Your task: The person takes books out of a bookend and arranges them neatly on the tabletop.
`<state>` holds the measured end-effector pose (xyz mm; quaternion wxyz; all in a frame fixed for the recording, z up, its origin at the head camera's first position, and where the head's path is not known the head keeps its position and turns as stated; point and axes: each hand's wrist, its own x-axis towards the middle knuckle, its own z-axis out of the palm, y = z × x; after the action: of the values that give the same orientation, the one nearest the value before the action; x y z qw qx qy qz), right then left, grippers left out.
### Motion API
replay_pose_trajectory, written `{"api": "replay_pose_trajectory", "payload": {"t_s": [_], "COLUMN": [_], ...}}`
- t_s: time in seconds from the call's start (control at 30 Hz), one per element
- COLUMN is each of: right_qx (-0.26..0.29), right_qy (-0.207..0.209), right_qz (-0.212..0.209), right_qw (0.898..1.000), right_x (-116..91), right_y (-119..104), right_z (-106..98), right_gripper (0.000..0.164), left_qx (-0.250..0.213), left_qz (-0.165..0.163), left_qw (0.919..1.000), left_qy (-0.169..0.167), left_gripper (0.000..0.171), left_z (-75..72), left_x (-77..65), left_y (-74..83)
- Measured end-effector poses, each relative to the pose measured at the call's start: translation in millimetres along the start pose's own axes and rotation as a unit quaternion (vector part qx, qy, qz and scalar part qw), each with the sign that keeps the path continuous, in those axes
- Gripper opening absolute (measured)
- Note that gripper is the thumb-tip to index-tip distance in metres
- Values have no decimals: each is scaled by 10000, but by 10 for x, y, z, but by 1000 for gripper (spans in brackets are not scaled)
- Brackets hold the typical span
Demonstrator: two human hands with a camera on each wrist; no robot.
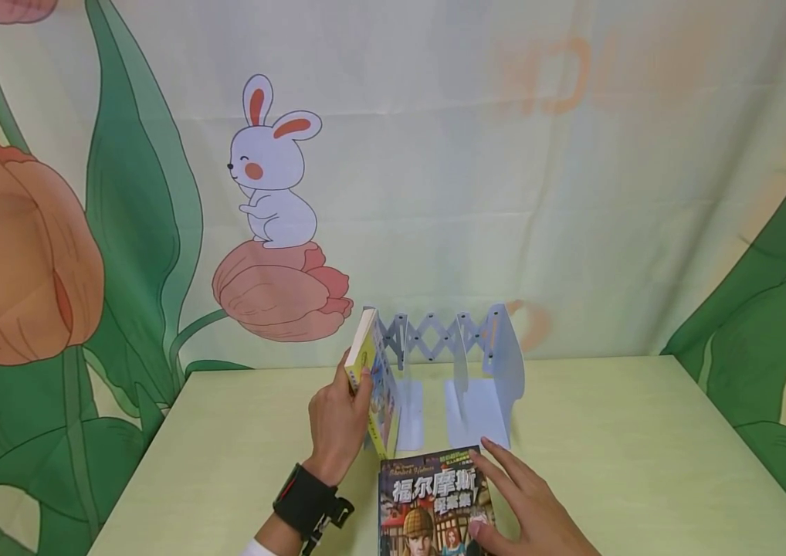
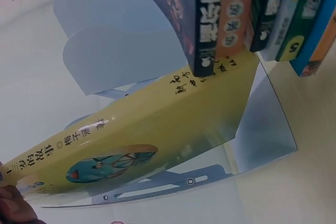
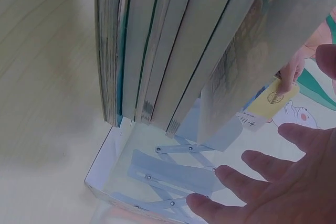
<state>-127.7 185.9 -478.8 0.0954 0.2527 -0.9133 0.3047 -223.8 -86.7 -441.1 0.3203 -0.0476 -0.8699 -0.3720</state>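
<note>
My left hand [image 1: 337, 428] grips a yellow book [image 1: 374, 390] by its spine side, thumb on the cover. The book stands upright at the left end of a pale blue folding bookrack [image 1: 509, 355]; in the left wrist view, the yellow spine [image 2: 131, 140] overlaps the rack's end plate [image 2: 265, 124]. A stack of books [image 3: 173, 51] lies in front of the rack. On top is a dark book [image 1: 428, 502] with a figure in a cap on its cover. My right hand [image 1: 528, 502] is by this book's right edge, fingers spread and nearly straight.
The rack's dividers [image 1: 460, 363] stand upright, joined by a criss-cross lattice [image 1: 430, 337] at the back. It sits on a light wooden table [image 1: 615, 432], near a printed cloth [image 1: 421, 154] with a rabbit and tulips. Several spines [image 2: 273, 14] show in the stack.
</note>
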Motion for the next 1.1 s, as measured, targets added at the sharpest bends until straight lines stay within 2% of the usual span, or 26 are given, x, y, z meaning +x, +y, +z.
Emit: {"api": "replay_pose_trajectory", "payload": {"t_s": [0.73,1.1], "right_qx": [291,225], "right_qy": [-204,-80], "right_qz": [353,214], "right_qw": [9987,9995], "right_x": [21,27], "right_y": [-46,-71], "right_z": [-35,-45], "right_gripper": [71,73], "left_qx": [-141,-291], "left_qz": [525,735], "left_qw": [9966,9927], "left_qy": [614,911], "left_gripper": [45,45], "left_z": [-47,-91], "left_x": [30,32], "left_y": [39,78]}}
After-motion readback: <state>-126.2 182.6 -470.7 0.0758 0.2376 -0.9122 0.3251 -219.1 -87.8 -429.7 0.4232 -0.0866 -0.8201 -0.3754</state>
